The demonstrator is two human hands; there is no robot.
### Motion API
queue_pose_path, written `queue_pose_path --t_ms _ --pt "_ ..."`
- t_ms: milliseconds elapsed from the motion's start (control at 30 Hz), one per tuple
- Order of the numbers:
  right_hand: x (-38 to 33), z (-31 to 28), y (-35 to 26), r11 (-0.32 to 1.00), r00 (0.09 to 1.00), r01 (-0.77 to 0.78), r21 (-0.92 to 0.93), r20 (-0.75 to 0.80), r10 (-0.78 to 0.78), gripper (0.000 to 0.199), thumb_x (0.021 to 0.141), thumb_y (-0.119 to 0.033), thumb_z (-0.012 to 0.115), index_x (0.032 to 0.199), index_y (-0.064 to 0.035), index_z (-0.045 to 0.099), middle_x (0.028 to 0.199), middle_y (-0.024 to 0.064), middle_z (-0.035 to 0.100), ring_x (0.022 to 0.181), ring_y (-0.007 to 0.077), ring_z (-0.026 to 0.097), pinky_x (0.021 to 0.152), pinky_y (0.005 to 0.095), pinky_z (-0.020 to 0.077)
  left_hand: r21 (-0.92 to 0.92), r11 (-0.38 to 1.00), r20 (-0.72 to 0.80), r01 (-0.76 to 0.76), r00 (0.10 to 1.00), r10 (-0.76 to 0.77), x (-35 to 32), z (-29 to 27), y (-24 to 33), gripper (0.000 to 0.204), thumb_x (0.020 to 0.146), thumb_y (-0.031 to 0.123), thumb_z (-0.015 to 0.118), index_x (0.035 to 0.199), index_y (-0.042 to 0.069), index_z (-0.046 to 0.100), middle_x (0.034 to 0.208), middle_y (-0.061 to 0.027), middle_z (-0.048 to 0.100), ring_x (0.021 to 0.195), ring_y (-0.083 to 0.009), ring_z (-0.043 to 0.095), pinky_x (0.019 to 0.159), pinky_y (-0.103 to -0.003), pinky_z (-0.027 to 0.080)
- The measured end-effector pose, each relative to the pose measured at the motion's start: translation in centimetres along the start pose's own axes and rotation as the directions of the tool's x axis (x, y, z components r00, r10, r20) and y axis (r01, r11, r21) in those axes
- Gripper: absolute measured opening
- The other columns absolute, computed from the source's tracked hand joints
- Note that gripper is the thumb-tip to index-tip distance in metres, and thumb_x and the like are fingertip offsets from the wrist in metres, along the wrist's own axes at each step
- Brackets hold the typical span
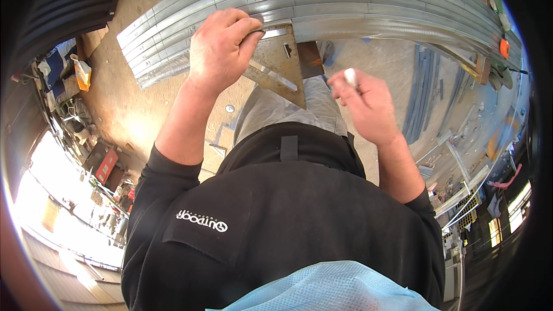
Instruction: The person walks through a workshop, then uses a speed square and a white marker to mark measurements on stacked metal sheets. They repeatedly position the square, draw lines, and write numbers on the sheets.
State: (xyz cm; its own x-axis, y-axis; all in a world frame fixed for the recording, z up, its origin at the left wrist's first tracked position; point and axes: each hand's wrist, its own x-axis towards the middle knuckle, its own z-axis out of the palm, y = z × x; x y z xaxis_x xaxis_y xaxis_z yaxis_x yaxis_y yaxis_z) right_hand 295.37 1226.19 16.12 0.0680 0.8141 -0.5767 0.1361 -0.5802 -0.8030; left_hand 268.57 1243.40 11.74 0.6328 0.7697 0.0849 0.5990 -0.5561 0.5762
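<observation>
My left hand (222, 49) grips the top edge of a rusty triangular metal square (282, 66), pressing it against the near edge of a stack of long grey metal profiles (345, 0) that curve across the top of the head view. My right hand (366, 103) is to the right and lower, apart from the profiles. It pinches a short white piece of chalk (349, 76) between thumb and fingers, tip up. The square's lower point hangs over my grey trousers (276, 112).
Brown concrete floor (132, 98) lies to the left of my legs. Loose metal strips (423, 98) lie on the floor at right. Clutter and a red box (106, 164) sit at far left. An orange object (504, 48) rests near the profiles' right end.
</observation>
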Motion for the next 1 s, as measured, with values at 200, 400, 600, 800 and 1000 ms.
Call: queue_pose_path --t_ms 200,400,600,800,1000 --pt "0.4 -3.0 -2.2 0.941 0.92 0.329 0.074 -0.249 -0.302 0.04 0.121 -0.033 0.06 0.116 0.001 0.08 0.087 -0.0021 0.064 0.08 0.009 0.053 0.073 0.0277 0.0451 0.011 1.0 0.007 -0.003 1.0 0.003 0.1 0.1 -0.1 0.011 0.093 0.016 0.085 0.103 0.012 0.083 0.102 -0.0016 0.077 0.095 -0.0286 0.073 0.083 -0.042 0.06" --pt "-0.2 -2.0 -3.9 0.939 0.947 0.263 0.221 -0.243 -0.208 0.023 0.115 -0.017 0.07 0.121 0.0022 0.08 0.099 0.0025 0.074 0.092 0.0113 0.066 0.08 0.0295 0.0523 -0.004 1.0 0.011 0.026 1.0 -0.026 0.1 0.2 0.1 0.011 0.093 0.017 0.085 0.102 0.013 0.083 0.102 -0.001 0.077 0.095 -0.0278 0.073 0.083 -0.042 0.06" --pt "1.0 -0.5 -3.7 0.896 0.874 0.433 -0.099 -0.198 -0.444 0.025 0.105 -0.007 0.077 0.129 -0.0019 0.078 0.11 0.0118 0.079 0.096 0.0225 0.075 0.086 0.0339 0.0584 -0.017 0.999 -0.024 0.042 0.999 -0.042 -0.1 0.5 0.2 0.012 0.092 0.015 0.086 0.103 0.012 0.083 0.102 -0.0021 0.076 0.095 -0.0281 0.072 0.084 -0.041 0.06" --pt "1.5 1.1 -3.5 0.812 0.821 0.489 -0.319 -0.147 -0.552 0.032 0.101 -0.006 0.079 0.133 -0.0029 0.077 0.117 0.0166 0.078 0.098 0.0343 0.078 0.085 0.0409 0.0617 -0.023 0.998 -0.023 0.057 0.998 -0.058 -0.1 0.5 0.2 0.014 0.09 0.012 0.087 0.104 0.011 0.084 0.103 -0.0036 0.077 0.095 -0.0284 0.073 0.083 -0.041 0.059" --pt "2.1 2.3 -2.9 0.731 0.773 0.524 -0.438 -0.117 -0.624 0.037 0.096 -0.008 0.082 0.132 -0.0063 0.077 0.116 0.0147 0.077 0.095 0.0358 0.076 0.081 0.0419 0.0614 -0.026 0.997 -0.025 0.072 0.997 -0.073 0.0 0.6 0.2 0.011 0.091 0.016 0.087 0.1 0.013 0.083 0.099 -0.0007 0.076 0.093 -0.0277 0.073 0.082 -0.042 0.06"
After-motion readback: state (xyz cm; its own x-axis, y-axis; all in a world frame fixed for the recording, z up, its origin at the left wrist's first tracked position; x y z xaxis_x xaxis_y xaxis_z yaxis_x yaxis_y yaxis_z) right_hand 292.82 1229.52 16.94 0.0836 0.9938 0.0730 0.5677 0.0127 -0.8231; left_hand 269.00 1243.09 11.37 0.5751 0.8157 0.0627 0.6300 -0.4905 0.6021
